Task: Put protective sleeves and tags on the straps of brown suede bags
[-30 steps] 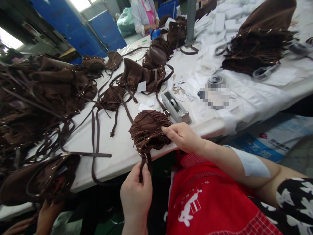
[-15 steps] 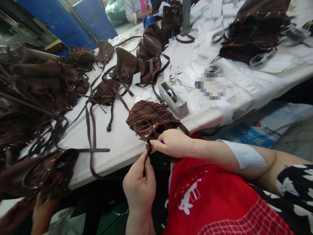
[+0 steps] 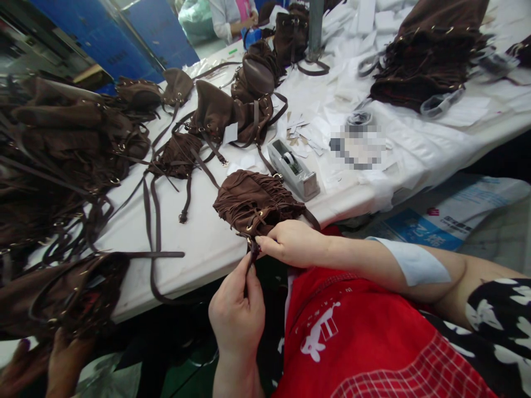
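**Two hands pinching at a fringed bag on the worktop's near edge**

The small fringed suede bag lies at the front edge of the white worktop, just beside a grey tape dispenser. Part of the bag hangs over the edge. The right hand has its fingertips pressed together on the bag's lower rim, by a brass eyelet. What sits between those fingertips is too small to make out. Below the edge, the left hand pinches a thin dark drawstring between thumb and forefinger. The cord runs up into the bag, and its lower end is hidden inside the hand.

A red apron covers the person's lap. To the left, a heap of brown bags and straps blurs together, so single bags are hard to separate. Another person's hand shows under a bag at the lower left corner, cut off by the frame. More fringed bags are piled at the far right. A patch on the white cloth is smeared out and unreadable. At the far end stands a co-worker's sleeve and torso, cut off at the top.
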The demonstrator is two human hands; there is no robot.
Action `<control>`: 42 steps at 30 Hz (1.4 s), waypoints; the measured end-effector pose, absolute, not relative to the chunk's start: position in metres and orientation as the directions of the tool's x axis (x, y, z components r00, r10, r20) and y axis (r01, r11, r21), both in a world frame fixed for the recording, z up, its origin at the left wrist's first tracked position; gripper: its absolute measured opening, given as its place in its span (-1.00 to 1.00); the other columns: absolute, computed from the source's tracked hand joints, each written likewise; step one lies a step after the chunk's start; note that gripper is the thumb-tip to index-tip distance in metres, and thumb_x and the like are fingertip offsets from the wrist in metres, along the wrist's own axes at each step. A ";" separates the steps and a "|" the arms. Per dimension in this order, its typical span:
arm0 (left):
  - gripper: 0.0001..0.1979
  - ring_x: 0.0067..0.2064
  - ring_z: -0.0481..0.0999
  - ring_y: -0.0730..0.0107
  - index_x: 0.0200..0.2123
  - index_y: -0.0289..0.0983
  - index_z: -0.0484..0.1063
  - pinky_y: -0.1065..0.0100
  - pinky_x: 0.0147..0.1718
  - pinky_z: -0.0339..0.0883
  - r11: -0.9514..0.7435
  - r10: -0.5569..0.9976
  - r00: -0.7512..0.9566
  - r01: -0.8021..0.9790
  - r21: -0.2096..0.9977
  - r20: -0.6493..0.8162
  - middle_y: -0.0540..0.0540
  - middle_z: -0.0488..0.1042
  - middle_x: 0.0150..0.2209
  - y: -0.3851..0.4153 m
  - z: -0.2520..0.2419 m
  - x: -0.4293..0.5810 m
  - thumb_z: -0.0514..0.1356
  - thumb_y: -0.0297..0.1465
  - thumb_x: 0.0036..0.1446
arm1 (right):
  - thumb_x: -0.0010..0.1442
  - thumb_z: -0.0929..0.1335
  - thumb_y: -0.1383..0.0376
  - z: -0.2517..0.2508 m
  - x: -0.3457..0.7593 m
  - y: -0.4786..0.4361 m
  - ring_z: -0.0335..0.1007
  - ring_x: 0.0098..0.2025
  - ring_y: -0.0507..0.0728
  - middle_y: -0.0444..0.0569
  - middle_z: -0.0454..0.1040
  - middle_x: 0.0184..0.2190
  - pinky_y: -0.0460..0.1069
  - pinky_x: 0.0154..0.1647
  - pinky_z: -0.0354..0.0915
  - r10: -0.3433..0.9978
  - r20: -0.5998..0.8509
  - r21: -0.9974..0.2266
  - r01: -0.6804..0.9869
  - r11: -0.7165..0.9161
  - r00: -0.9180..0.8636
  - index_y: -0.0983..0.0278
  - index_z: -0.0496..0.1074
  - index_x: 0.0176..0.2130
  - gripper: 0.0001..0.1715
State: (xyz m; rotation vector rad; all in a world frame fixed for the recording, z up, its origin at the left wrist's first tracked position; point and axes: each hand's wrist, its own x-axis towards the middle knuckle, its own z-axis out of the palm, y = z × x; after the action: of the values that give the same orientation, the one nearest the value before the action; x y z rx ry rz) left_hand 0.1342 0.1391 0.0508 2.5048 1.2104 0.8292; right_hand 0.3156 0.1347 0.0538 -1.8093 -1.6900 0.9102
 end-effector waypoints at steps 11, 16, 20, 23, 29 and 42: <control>-0.74 -0.20 0.60 0.37 -0.06 -0.28 0.50 0.43 -0.16 0.42 -0.617 0.786 0.473 0.632 0.469 0.398 -0.11 0.62 -0.18 0.140 0.051 0.135 0.12 -0.44 0.21 | 0.33 0.10 0.01 0.049 0.318 0.132 0.27 -0.49 0.05 0.00 0.46 -0.54 -0.08 -0.51 -0.05 0.982 -0.184 -0.730 0.675 -0.109 -0.041 0.32 0.58 -0.40 -0.33; -0.75 -0.22 0.59 0.37 -0.08 -0.28 0.50 0.44 -0.20 0.40 -0.616 0.786 0.480 0.655 0.438 0.388 -0.10 0.62 -0.20 0.140 0.053 0.135 0.10 -0.43 0.22 | 0.32 0.08 -0.06 0.048 0.319 0.132 0.22 -0.51 0.02 -0.03 0.42 -0.56 -0.07 -0.50 -0.05 0.985 -0.172 -0.779 0.615 -0.124 -0.019 0.33 0.53 -0.46 -0.26; -0.79 -0.33 0.58 0.39 -0.13 -0.27 0.50 0.45 -0.34 0.36 -0.639 0.755 0.496 0.703 0.312 0.429 -0.07 0.62 -0.29 0.139 0.055 0.134 0.12 -0.41 0.21 | 0.25 0.14 -0.16 0.053 0.321 0.135 0.13 -0.54 -0.02 -0.09 0.33 -0.60 -0.08 -0.50 -0.07 0.995 -0.084 -0.844 0.527 -0.097 0.050 0.35 0.45 -0.55 -0.24; -0.85 -0.43 0.53 0.40 -0.19 -0.28 0.49 0.42 -0.44 0.27 -0.648 0.680 0.522 0.756 0.089 0.515 -0.03 0.58 -0.41 0.135 0.057 0.135 0.19 -0.41 0.16 | 0.09 0.30 -0.19 0.054 0.318 0.142 0.04 -0.59 -0.05 -0.15 0.22 -0.69 -0.08 -0.54 -0.11 0.992 -0.105 -0.869 0.479 -0.122 0.064 0.35 0.37 -0.65 -0.30; -0.91 -0.56 0.34 0.37 -0.27 -0.29 0.46 0.29 -0.56 0.04 -0.632 0.520 0.694 0.705 -0.322 0.498 0.02 0.40 -0.58 0.126 0.062 0.150 0.16 -0.47 0.15 | -0.04 0.45 0.03 0.035 0.304 0.156 0.05 -0.66 -0.08 -0.22 0.20 -0.73 -0.13 -0.62 -0.02 0.939 -0.344 -0.937 -0.053 -0.344 -0.018 0.34 0.36 -0.59 -0.56; -0.84 -0.54 0.38 0.37 -0.26 -0.36 0.45 0.29 -0.56 0.09 -0.674 0.530 0.724 0.676 -0.299 0.442 0.00 0.39 -0.55 0.119 0.055 0.165 0.06 -0.52 0.20 | -0.02 0.45 0.14 0.024 0.294 0.150 -0.32 -0.75 -0.15 -0.37 0.02 -0.79 -0.18 -0.76 -0.33 0.876 -0.443 -0.599 -0.664 -0.447 -0.191 0.29 0.25 -0.48 -0.64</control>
State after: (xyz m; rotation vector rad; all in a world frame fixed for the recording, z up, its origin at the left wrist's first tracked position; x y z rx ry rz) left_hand 0.1654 0.1195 0.0545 3.3250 1.2361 0.5953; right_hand 0.2944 0.1503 0.0242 -0.9251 -0.3326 1.8301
